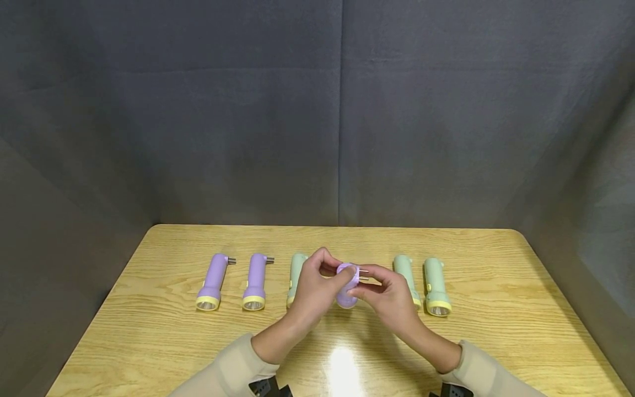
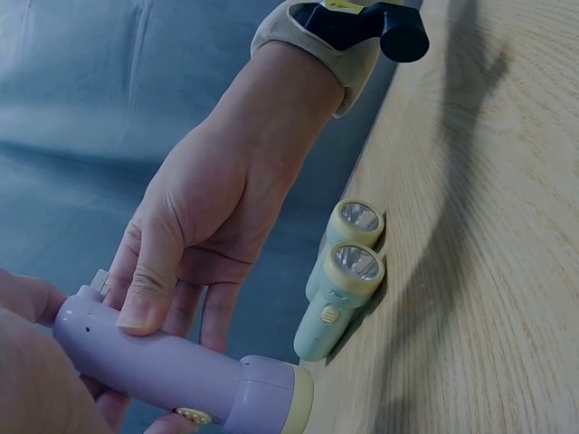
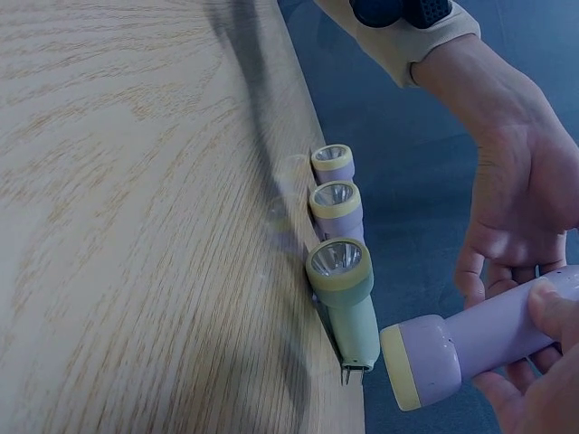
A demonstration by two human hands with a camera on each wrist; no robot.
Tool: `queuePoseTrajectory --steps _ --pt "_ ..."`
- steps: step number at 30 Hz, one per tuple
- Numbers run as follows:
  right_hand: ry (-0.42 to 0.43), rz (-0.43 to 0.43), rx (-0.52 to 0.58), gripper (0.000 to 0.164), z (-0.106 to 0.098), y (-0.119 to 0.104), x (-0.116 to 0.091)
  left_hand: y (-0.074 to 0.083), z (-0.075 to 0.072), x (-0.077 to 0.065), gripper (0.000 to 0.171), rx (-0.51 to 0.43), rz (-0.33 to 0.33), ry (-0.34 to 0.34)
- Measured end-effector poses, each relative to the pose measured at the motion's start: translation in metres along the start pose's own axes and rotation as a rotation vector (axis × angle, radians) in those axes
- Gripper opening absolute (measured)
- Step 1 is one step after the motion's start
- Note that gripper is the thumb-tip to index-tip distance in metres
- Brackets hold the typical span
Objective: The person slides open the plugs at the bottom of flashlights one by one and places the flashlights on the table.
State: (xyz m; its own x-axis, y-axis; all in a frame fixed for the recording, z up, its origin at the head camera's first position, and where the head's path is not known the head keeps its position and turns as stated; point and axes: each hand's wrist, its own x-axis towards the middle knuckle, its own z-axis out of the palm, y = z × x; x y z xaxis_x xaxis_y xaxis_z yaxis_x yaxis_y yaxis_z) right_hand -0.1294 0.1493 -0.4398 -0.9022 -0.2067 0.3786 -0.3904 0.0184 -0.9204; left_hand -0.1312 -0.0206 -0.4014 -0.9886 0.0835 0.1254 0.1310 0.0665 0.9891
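Above the table, a purple flashlight (image 1: 346, 298) is held between both hands, with metal plug prongs (image 1: 364, 278) sticking out at its tail toward the right. My left hand (image 1: 313, 286) grips the body, its thumb on the tail end. The right hand (image 1: 394, 300) pinches the same flashlight, its thumb (image 2: 149, 294) pressed on the body and its index finger by the prongs. In the left wrist view the flashlight's yellow rim and ribbed yellow switch (image 2: 193, 415) show. Partly hidden behind my left hand, a green flashlight (image 1: 296, 273) lies on the table.
Two purple flashlights, one (image 1: 215, 278) farther left than the other (image 1: 256, 278), lie at left with prongs out. At right are two green flashlights, one (image 1: 404, 267) beside my right hand, the other (image 1: 435, 281) farther right. Grey curtains (image 1: 248, 138) surround the wooden table (image 1: 149, 342).
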Motion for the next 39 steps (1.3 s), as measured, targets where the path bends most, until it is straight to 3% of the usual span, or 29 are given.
queuePoseTrajectory --steps 19,30,39 --pt "0.003 0.041 0.006 0.037 0.0009 -0.0002 0.0005 -0.0033 0.0001 -0.0004 0.023 -0.019 -0.016 0.026" --pt "0.000 0.046 -0.005 0.036 -0.0029 0.0012 -0.0004 -0.0055 -0.0004 0.0009 0.022 -0.026 -0.006 -0.027" --pt "0.023 0.024 -0.016 0.036 -0.0061 0.0007 0.0019 -0.0054 -0.0017 0.0023 0.020 0.037 0.071 -0.052"
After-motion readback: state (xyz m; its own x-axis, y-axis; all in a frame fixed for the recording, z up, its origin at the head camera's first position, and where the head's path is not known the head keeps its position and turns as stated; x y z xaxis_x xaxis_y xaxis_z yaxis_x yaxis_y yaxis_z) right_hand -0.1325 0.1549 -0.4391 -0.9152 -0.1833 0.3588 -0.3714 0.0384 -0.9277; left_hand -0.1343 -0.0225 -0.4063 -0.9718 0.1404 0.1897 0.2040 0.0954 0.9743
